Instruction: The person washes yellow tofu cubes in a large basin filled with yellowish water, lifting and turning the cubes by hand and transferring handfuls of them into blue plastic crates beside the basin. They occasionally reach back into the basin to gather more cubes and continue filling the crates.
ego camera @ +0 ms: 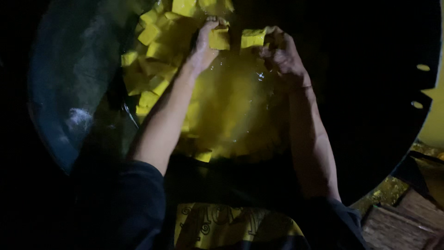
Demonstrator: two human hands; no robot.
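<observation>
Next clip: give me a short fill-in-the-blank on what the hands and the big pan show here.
1. Each hand, left hand and right hand, holds one ____ cube.
2. The cubes are piled on the ____ side of the yellow liquid.
3. The wide pan is ____ in colour.

Missing words: yellow; left; dark

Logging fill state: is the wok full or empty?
Partly full. The wok holds yellow liquid and yellow cubes, with its dark wall bare. Each hand, left and right, holds a cube.
</observation>
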